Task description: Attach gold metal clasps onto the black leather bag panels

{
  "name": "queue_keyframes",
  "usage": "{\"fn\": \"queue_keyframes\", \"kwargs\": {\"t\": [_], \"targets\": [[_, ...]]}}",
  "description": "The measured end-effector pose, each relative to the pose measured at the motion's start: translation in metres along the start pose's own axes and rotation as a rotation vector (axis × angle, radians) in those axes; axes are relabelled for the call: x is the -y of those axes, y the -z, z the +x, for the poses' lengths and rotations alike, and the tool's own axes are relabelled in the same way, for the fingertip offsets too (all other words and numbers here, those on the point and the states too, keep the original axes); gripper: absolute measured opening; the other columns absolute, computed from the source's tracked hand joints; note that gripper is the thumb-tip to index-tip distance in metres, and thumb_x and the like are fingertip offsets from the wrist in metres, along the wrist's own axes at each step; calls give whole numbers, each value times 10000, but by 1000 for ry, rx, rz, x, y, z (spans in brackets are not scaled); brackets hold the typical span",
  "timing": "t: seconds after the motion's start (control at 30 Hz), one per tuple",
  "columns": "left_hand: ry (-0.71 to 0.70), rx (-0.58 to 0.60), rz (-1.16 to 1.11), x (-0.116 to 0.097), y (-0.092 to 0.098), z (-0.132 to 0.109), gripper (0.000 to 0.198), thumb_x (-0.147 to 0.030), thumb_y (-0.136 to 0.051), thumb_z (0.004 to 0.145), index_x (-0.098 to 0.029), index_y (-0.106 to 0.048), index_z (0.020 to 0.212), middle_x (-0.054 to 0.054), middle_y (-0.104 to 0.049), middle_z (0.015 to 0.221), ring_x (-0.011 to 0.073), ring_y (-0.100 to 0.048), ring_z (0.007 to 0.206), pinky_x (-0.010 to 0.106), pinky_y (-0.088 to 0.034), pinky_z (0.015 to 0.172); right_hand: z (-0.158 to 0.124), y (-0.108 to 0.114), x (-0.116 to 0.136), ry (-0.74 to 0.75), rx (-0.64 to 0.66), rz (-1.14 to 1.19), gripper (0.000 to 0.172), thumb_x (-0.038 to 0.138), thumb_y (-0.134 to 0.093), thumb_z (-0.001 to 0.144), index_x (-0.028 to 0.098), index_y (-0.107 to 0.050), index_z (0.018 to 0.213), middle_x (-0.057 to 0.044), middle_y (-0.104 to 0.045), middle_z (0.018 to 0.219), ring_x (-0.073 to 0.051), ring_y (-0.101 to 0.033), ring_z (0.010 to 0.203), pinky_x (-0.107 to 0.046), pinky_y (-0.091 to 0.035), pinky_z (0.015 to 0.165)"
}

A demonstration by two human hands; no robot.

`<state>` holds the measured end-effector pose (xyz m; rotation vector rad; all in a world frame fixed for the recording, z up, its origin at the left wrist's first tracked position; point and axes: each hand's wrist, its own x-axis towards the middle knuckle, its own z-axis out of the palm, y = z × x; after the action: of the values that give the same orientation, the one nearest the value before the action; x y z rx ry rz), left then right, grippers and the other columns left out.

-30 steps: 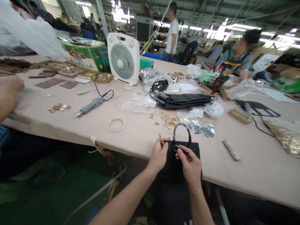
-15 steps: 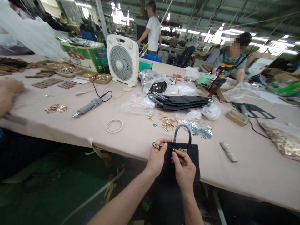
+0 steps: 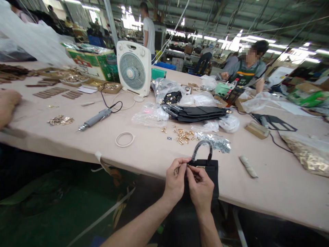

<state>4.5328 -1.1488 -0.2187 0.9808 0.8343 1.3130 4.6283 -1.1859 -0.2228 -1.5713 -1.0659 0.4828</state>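
Observation:
A small black handbag (image 3: pixel 214 180) stands upright at the table's front edge, its arched handle (image 3: pixel 203 145) wrapped in clear film. My left hand (image 3: pixel 175 181) is closed at the bag's upper left, pinching a black strap with a gold-coloured end (image 3: pixel 176 171) showing between the fingers. Fingertips of my right hand (image 3: pixel 202 188) are pinched on a small gold fitting, now mostly hidden, right against the left fingertips. Behind the right fingers, part of a gold plate (image 3: pixel 200 167) shows on the bag's front.
Beyond the bag lie loose gold fittings (image 3: pixel 183 136), silver plates (image 3: pixel 217 142) and stacked black bag pieces (image 3: pixel 195 112). Leftward are a tape roll (image 3: pixel 124 139), a corded electric screwdriver (image 3: pixel 95 119) and a fan (image 3: pixel 133 68). A co-worker (image 3: pixel 248 65) is across the table; another person's hand (image 3: pixel 9 106) rests at far left.
My hands have drawn together, and the left has shifted so the strap's gold end sits lower within its fingers. The handbag's handle leans slightly right. The co-worker across has raised a hand.

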Motion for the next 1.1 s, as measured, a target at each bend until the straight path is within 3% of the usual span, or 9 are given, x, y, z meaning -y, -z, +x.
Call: {"fn": "queue_keyframes", "kwargs": {"t": [0.23, 0.3, 0.37, 0.47, 0.6, 0.7, 0.8, 0.93, 1.1], "targets": [[18, -10, 60, 1, -1, -5, 227, -351, -574, 1004, -197, -710, 1101, 96, -746, 1222, 234, -679, 1199, 376, -518, 1090, -11, -10, -6, 189, -105, -134, 236, 444, -654, 957, 245, -777, 993, -74, -722, 880, -217, -671, 738, -340, -553, 656], [41, -24, 110, 5, 4, -1, 220, -318, -547, 1002, -203, -708, 1097, 87, -754, 1201, 229, -688, 1179, 378, -529, 1071, -11, -10, -12, 170, -60, -109, 241, 452, -656, 954, 248, -779, 990, -71, -718, 879, -211, -663, 719, -333, -548, 640], [43, -28, 218, 9, 14, 6, 222, -270, -515, 995, -213, -707, 1090, 75, -765, 1163, 227, -703, 1136, 397, -540, 1049, -5, -7, -15, 118, 78, -64, 263, 474, -659, 946, 251, -785, 1005, -62, -722, 875, -198, -654, 674, -324, -544, 613], [-55, 53, 465, 10, 35, 17, 255, -169, -480, 972, -237, -711, 1056, 62, -757, 1193, 230, -692, 1148, 434, -523, 1065, 19, 4, -11, 50, 185, 4, 328, 523, -657, 935, 241, -777, 1053, -43, -718, 823, -180, -632, 615, -311, -540, 587], [-266, 175, 827, 2, 58, 23, 293, -25, -527, 850, -241, -691, 960, 57, -740, 1130, 252, -628, 1163, 449, -502, 1034, 77, 10, -3, 40, 52, -6, 388, 560, -662, 916, 208, -762, 1046, -10, -667, 683, -178, -613, 591, -295, -525, 576], [-256, 169, 983, -3, 63, 23, 251, -35, -536, 847, -238, -664, 923, 47, -709, 955, 249, -615, 992, 411, -515, 876, 125, -1, -2, 144, 223, -130, 350, 520, -655, 910, 211, -775, 1023, -49, -756, 844, -208, -691, 722, -333, -571, 711], [-255, 169, 1058, -2, 63, 23, 227, -48, -549, 828, -238, -643, 911, 48, -680, 928, 252, -594, 954, 391, -494, 822, 161, -22, -4, 266, 450, -377, 242, 408, -617, 919, 246, -796, 937, -58, -795, 1007, -230, -730, 909, -364, -558, 879], [-266, 167, 1084, 1, 63, 24, 223, -54, -563, 804, -243, -625, 904, 52, -672, 940, 265, -588, 962, 399, -486, 831, 182, -50, -10, 248, 505, -581, 162, 326, -690, 852, 278, -795, 738, -46, -793, 828, -243, -732, 816, -349, -528, 779], [-276, 198, 1093, 1, 63, 26, 188, -86, -534, 871, -237, -634, 923, 58, -677, 931, 267, -599, 958, 407, -500, 831, 185, -62, -17, 132, 462, -589, 172, 279, -826, 725, 275, -734, 579, -22, -691, 596, -227, -688, 698, -318, -482, 696]]}}
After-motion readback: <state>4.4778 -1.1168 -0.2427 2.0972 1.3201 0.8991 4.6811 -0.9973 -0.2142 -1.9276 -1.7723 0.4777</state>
